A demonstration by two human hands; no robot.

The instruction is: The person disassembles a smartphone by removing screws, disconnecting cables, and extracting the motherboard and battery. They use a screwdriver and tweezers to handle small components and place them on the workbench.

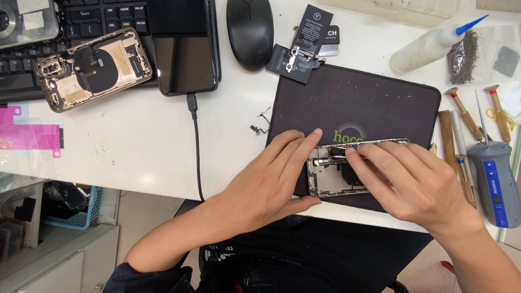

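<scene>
Nearest the camera: the person's dark-clothed lap and two bare forearms reaching up onto a white desk (135,146). Left hand (266,182) lies palm-down, fingers closed around the left end of an opened phone frame (339,173), thumb under its near edge, index finger stretched along the top edge. Right hand (407,182) comes in from the right, wrist angled, index and thumb pinched together on a small part inside the frame's upper section; what it pinches is too small to tell. The frame sits on a dark work mat (353,103), near its front edge, w/ internals facing up.

To do this well, by my read: keep the left hand pinning the frame flat, work w/ light fingertip pressure, and avoid tugging thin cables.

Further out: loose small screws on the mat, a black battery pack (304,46) at its top-left corner, a black mouse (249,32), a dark phone (184,46) w/ cable, a second opened phone back (92,68) resting on a keyboard (81,16). Right side: screwdrivers (467,116), a blue-grey electric driver (496,184), a squeeze bottle w/ blue tip (429,46).
</scene>
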